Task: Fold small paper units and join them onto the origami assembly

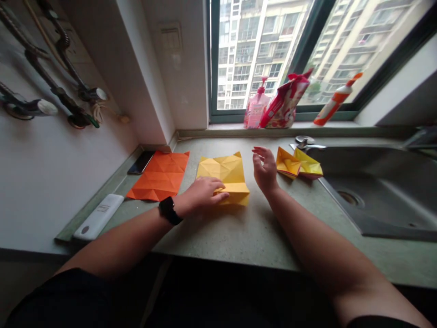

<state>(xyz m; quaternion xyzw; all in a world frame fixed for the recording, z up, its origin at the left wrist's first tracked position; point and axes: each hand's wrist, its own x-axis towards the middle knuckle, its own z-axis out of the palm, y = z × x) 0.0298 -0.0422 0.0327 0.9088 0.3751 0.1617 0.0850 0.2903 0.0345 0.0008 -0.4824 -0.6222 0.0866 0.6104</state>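
Observation:
A creased yellow sheet of paper (225, 169) lies on the counter in front of me, its near part bent up along a fold. My left hand (206, 191) rests on the left side of that fold with its fingers stretched over the paper; a black watch is on the wrist. My right hand (264, 168) is raised just right of the sheet, apart from it, fingers loosely curved and holding nothing I can see. Left of the yellow sheet lies a creased orange sheet of paper (162, 173). Beyond my right hand sit two folded paper shapes (288, 163), yellow and orange-yellow.
A phone (140, 162) and a white oblong device (99, 217) lie at the left. The steel sink (382, 182) is at the right. A pink pump bottle (255, 109), a red bag (287, 102) and an orange-white bottle (336, 102) stand on the windowsill.

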